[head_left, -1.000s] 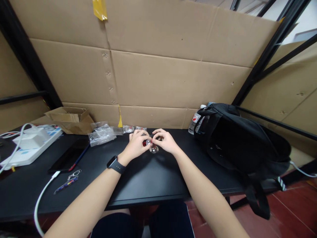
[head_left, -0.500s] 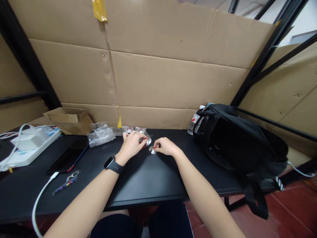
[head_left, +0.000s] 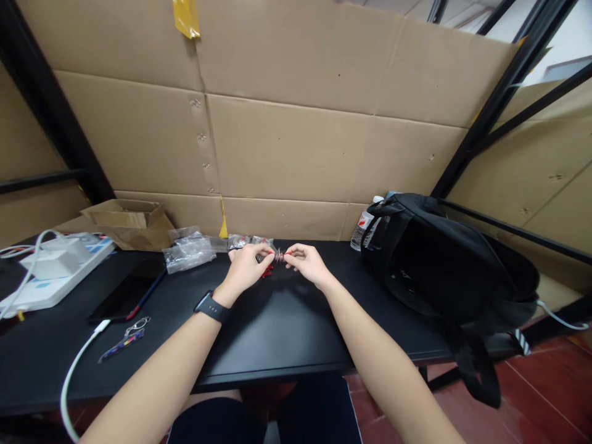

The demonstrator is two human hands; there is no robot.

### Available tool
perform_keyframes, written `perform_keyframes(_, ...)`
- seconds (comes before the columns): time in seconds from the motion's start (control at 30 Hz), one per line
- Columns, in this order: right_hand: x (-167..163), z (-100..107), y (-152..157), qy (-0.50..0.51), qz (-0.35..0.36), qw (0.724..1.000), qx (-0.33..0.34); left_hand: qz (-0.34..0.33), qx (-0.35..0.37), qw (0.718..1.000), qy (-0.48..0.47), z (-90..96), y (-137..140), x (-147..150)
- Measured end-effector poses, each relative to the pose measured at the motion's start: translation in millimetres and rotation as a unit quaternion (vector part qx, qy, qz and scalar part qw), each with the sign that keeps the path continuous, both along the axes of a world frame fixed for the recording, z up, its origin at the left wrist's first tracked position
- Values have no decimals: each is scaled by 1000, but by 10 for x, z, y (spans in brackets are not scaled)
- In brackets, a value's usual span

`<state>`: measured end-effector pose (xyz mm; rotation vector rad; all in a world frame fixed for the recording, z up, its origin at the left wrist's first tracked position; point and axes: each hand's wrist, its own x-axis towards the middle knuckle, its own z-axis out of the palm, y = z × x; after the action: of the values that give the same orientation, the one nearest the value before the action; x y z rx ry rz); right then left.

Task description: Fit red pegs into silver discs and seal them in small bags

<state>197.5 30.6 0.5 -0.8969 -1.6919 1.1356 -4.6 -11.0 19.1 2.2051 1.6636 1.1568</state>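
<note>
My left hand (head_left: 250,264), with a black watch on the wrist, pinches the red end of a small clear suction cup (head_left: 277,254). From the right, my right hand (head_left: 306,262) pinches the red end of another clear suction cup (head_left: 282,255). The two cups are face to face between my fingertips, just above the table; whether they press together I cannot tell. Small red pieces (head_left: 267,271) lie on the table under my left fingers. Behind that hand are clear packets (head_left: 261,241) with red and clear items in them, partly hidden.
Crumpled clear bags (head_left: 189,250) and an open cardboard box (head_left: 132,223) stand at the back left. A power strip (head_left: 55,271), a phone (head_left: 127,293) and a keyring (head_left: 124,342) lie left on the black table (head_left: 277,345). On the right are a water bottle (head_left: 363,229) and a black backpack (head_left: 444,265).
My right hand has lifted its suction cup up and slightly left, off the table area. Both cups have turned edge-on and now meet or nearly meet between my hands.
</note>
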Motion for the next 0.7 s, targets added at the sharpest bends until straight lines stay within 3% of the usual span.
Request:
perform_keyframes(0.27, -59, 29, -124, 121, 55, 984, -118, -27, 2, 999, -26, 20, -37, 48)
perform_keyframes(0.53, -44, 50, -138, 153, 99, 967, -179, -21, -4, 1000, -10, 10, -20, 44)
perform_keyframes(0.7, 30, 117, -68, 216, 68, 955, -193, 45, 39, 998, 20, -1, -1, 12)
